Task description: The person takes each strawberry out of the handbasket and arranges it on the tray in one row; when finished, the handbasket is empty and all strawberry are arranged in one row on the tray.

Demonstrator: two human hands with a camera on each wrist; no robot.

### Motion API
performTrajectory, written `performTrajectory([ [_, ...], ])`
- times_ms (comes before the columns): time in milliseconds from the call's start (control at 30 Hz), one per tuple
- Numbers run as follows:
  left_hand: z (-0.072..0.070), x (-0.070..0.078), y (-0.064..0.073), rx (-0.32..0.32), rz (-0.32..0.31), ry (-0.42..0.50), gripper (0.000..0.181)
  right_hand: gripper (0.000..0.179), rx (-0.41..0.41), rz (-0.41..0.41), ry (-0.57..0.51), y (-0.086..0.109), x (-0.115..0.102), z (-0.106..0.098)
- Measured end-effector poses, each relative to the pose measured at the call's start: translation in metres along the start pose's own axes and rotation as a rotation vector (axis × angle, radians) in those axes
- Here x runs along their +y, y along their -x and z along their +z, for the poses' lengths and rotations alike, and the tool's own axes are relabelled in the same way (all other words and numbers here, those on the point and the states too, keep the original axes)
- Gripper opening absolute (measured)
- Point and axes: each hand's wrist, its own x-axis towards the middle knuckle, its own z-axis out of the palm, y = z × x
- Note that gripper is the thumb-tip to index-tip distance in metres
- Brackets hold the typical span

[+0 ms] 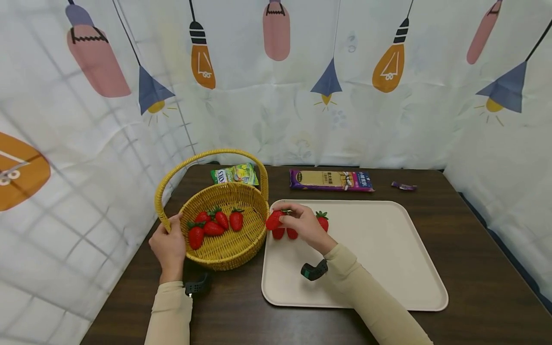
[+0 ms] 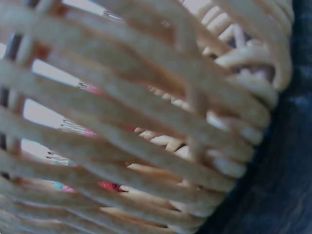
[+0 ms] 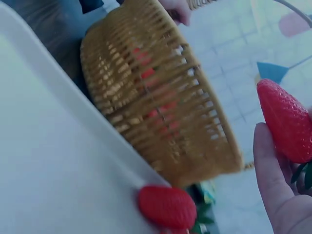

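Observation:
My left hand (image 1: 170,247) grips the left rim of a yellow wicker basket (image 1: 230,256), by the foot of its arched handle. Several red strawberries (image 1: 235,220) lie inside it. Between thumb and fingers, my right hand (image 1: 309,231) pinches another strawberry (image 1: 274,221) above the left side of a cream tray (image 1: 371,263); the right wrist view shows this strawberry (image 3: 285,119) clear of the basket wall (image 3: 141,92). Below and beside that hand, strawberries (image 1: 322,221) rest on the tray, some partly hidden. Woven strands (image 2: 122,107) fill the left wrist view and hide my left fingers there.
Behind the basket lies a green snack packet (image 1: 237,174). A long purple package (image 1: 331,180) and a small purple wrapped sweet (image 1: 404,186) lie along the back of the dark wooden table (image 1: 470,268). A patterned curtain (image 1: 280,115) hangs behind the table.

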Motion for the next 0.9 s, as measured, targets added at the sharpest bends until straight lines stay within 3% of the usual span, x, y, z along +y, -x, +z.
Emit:
performTrajectory([
  [333, 0.0, -0.001, 0.0, -0.001, 0.001, 0.0, 0.042, 0.035, 0.106, 0.051, 0.131, 0.016, 0.009, -0.036],
  [567, -0.001, -0.001, 0.0, -0.01, -0.009, 0.0, 0.043, 0.037, 0.123, 0.01, 0.094, 0.025, 0.013, -0.064],
  [900, -0.003, -0.001, 0.001, -0.021, -0.018, 0.0, 0.043, 0.041, 0.21, -0.008, 0.115, 0.032, 0.012, -0.097],
])
